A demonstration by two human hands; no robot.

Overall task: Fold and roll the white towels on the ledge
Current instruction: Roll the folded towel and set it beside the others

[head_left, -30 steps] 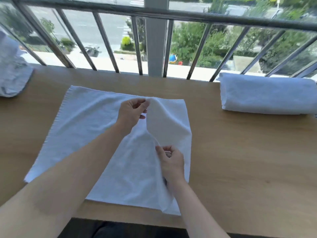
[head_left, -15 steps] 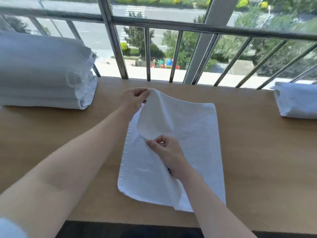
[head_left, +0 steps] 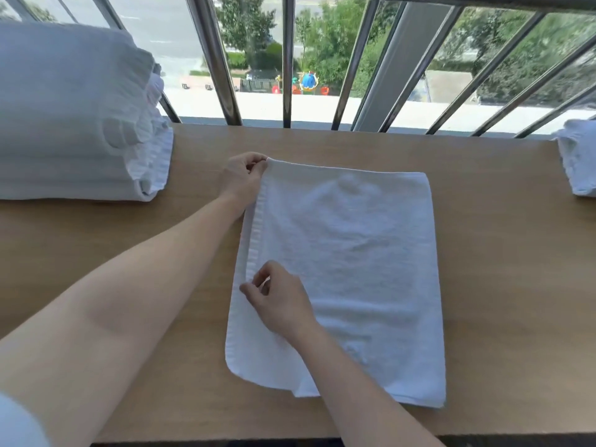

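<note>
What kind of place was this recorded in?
Probably beside a high-floor window or balcony, perhaps in a hotel: a wooden ledge runs along a metal railing, a playground and trees lie far below, and a stack of white towels sits beside the towel being folded.

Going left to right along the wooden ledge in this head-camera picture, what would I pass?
Stack of folded white towels → flat white towel → another white towel at the right edge. The left hand and right hand pinch the flat one's left edge, so they have no separate place.
</note>
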